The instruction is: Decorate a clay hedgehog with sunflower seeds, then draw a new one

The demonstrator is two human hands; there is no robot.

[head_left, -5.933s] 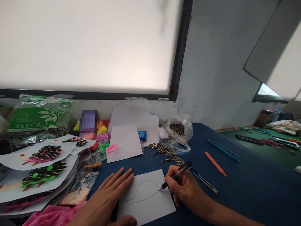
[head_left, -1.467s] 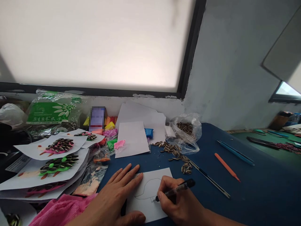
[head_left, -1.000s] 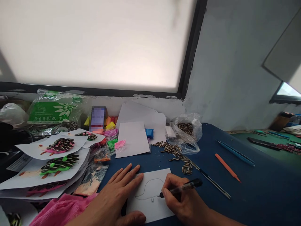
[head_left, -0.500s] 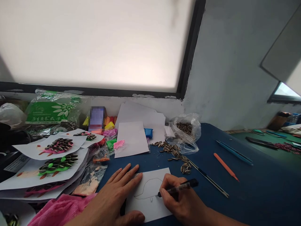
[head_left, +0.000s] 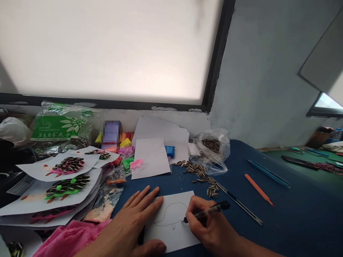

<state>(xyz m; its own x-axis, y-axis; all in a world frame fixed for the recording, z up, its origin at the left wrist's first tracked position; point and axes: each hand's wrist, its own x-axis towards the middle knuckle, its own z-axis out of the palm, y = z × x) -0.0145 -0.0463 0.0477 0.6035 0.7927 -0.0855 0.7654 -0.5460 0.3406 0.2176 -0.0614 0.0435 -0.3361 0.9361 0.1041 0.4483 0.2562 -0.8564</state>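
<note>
The right hand (head_left: 207, 225) is grasping a black pen (head_left: 210, 210); its grip is closing around the lower barrel, and the tip is pointing at the lower line of a rounded outline (head_left: 171, 214) on the drawing sheet (head_left: 174, 241). Whether the tip is truly touching, I cannot tell. The left hand (head_left: 135, 219) is spreading flat over the left edge of the drawing sheet, pressing it and grasping nothing. The drawing sheet itself is lying on the blue worktop (head_left: 292, 221), between both hands.

The main risk, I judge, is slipping: if the left hand is pressing too lightly, the drawing sheet could turn under the pen and the line could go crooked. The right hand is covering the right end of the outline, so a stroke there could be misplaced, and a sliding palm could perhaps smear fresh ink. A small double mark (head_left: 173, 227) is hanging below the outline; a second one could come out uneven to it.

Just beyond the drawing sheet, loose seeds (head_left: 197, 170) are lying; a seed slipping underneath could make a bump. A thin pen-like tool (head_left: 241, 203) is resting to the right of the drawing sheet, where the forearm could knock it.
</note>
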